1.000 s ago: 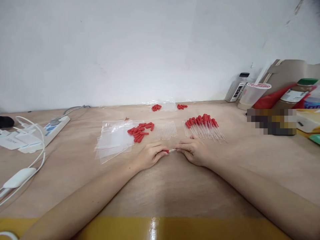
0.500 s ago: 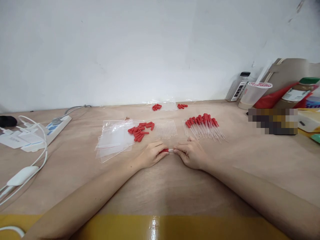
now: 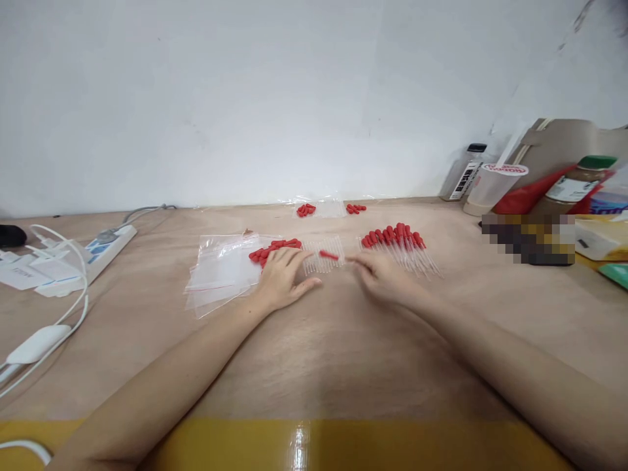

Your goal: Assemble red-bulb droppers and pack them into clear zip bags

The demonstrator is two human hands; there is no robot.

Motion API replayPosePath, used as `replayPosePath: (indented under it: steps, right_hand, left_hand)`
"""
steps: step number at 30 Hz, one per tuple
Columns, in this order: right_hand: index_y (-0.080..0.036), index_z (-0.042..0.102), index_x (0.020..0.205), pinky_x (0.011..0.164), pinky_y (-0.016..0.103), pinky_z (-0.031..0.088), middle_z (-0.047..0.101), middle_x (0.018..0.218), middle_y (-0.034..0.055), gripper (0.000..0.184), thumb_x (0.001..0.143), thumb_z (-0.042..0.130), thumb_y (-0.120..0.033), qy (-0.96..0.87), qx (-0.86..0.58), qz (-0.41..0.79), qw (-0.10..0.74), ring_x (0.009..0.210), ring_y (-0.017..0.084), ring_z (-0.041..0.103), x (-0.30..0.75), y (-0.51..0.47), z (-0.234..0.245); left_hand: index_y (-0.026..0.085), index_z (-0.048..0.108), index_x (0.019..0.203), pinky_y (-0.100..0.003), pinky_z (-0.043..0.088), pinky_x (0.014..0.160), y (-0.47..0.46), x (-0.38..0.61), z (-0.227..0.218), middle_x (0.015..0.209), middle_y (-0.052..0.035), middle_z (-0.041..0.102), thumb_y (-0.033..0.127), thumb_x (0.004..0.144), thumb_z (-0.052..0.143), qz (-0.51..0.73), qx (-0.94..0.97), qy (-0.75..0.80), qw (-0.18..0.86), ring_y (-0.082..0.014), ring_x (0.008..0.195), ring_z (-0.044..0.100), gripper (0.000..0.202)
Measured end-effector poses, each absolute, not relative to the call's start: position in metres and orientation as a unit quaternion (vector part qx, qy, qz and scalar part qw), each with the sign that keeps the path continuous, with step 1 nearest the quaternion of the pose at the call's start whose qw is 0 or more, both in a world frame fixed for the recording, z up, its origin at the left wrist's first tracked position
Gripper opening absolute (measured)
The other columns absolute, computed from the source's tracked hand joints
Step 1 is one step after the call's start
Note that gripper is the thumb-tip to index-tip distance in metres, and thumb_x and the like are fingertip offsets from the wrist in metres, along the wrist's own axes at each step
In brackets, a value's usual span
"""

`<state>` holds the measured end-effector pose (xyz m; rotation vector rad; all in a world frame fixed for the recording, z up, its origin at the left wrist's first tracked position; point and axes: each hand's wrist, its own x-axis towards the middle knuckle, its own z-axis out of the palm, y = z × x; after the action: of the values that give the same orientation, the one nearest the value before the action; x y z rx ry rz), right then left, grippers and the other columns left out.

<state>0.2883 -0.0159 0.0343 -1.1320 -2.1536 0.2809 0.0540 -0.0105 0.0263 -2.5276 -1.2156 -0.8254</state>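
Note:
My left hand rests open, with thumb and fingers apart, beside the loose red rubber bulbs and partly over them. My right hand is closed at the fingertips on a glass dropper, whose red bulb points left between my hands. Its clear tube barely shows near the fingers. Behind that bulb lies a row of clear glass tubes. Droppers with red bulbs fitted are heaped beyond my right hand, bulbs toward the wall.
Clear zip bags lie left of the bulbs. Farther back is a clear bag with more red bulbs and tubes. A power strip with white cables is at left. A bottle, cup and jar stand at right.
My left hand has let go of the red bulb, opened and moved up and left. My right hand has moved slightly away from me, with the dropper now over the tubes.

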Motion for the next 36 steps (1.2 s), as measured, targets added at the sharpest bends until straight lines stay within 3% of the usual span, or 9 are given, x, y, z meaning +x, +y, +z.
replayPosePath:
  steps: [5, 7, 10, 15, 25, 31, 36]
  right_hand:
    - [-0.014, 0.055, 0.093, 0.069, 0.033, 0.042, 0.062, 0.081, 0.0106, 0.023, 0.077, 0.038, -0.015, -0.685, -0.599, -0.029, 0.414, 0.077, 0.022, 0.057, 0.341, 0.017, 0.041]
    - [-0.014, 0.055, 0.089, 0.068, 0.033, 0.041, 0.06, 0.08, 0.0115, 0.023, 0.076, 0.037, -0.013, -0.668, -0.62, -0.067, 0.405, 0.077, 0.023, 0.055, 0.357, 0.025, 0.037]
    - [-0.013, 0.055, 0.092, 0.068, 0.033, 0.04, 0.058, 0.084, 0.0132, 0.026, 0.075, 0.036, -0.012, -0.666, -0.642, -0.082, 0.372, 0.077, 0.023, 0.054, 0.364, 0.029, 0.027]
    - [-0.012, 0.058, 0.095, 0.069, 0.032, 0.04, 0.054, 0.09, 0.0151, 0.027, 0.077, 0.037, -0.015, -0.685, -0.65, -0.071, 0.32, 0.078, 0.021, 0.054, 0.352, 0.025, 0.015]
    - [-0.013, 0.064, 0.092, 0.072, 0.033, 0.04, 0.052, 0.089, 0.0129, 0.027, 0.078, 0.041, -0.021, -0.719, -0.637, -0.067, 0.27, 0.084, 0.023, 0.052, 0.346, 0.026, 0.004]
    - [-0.016, 0.068, 0.08, 0.07, 0.033, 0.04, 0.052, 0.088, 0.0114, 0.027, 0.08, 0.042, -0.023, -0.723, -0.638, -0.069, 0.256, 0.081, 0.021, 0.053, 0.34, 0.022, 0.009]
    - [-0.02, 0.068, 0.089, 0.065, 0.032, 0.04, 0.054, 0.097, 0.0114, 0.025, 0.078, 0.046, -0.024, -0.715, -0.65, -0.071, 0.249, 0.078, 0.021, 0.055, 0.338, 0.017, 0.012]
  left_hand:
    - [0.018, 0.055, 0.076, -0.032, 0.042, 0.068, 0.006, 0.03, 0.041, 0.078, -0.0054, 0.059, 0.038, 0.082, 0.045, -0.236, -0.772, -0.588, 0.047, -0.0212, 0.076, 0.055, 0.023]
    - [0.018, 0.054, 0.075, -0.031, 0.042, 0.066, 0.011, 0.023, 0.044, 0.075, -0.0048, 0.059, 0.025, 0.084, 0.039, -0.219, -0.77, -0.599, 0.019, -0.0206, 0.073, 0.055, 0.019]
    - [0.017, 0.055, 0.086, -0.033, 0.043, 0.073, 0.013, 0.02, 0.043, 0.09, -0.0073, 0.058, 0.013, 0.079, 0.038, -0.241, -0.791, -0.562, 0.035, -0.0223, 0.088, 0.053, 0.019]
    - [0.018, 0.061, 0.083, -0.038, 0.043, 0.075, 0.014, 0.021, 0.031, 0.086, -0.0075, 0.056, 0.027, 0.079, 0.048, -0.217, -0.804, -0.545, 0.09, -0.0242, 0.086, 0.052, 0.016]
    - [0.018, 0.059, 0.085, -0.039, 0.04, 0.077, 0.014, 0.024, 0.023, 0.088, -0.0073, 0.056, 0.026, 0.081, 0.05, -0.269, -0.792, -0.526, 0.152, -0.0247, 0.087, 0.049, 0.012]
    - [0.017, 0.052, 0.09, -0.035, 0.04, 0.08, -0.008, 0.053, 0.023, 0.09, -0.0053, 0.056, 0.022, 0.084, 0.046, -0.335, -0.828, -0.443, 0.076, -0.0202, 0.089, 0.049, 0.01]
    - [0.017, 0.049, 0.088, -0.033, 0.042, 0.076, -0.014, 0.062, 0.017, 0.086, -0.0044, 0.056, 0.022, 0.085, 0.045, -0.333, -0.843, -0.421, 0.027, -0.0188, 0.085, 0.05, 0.007]
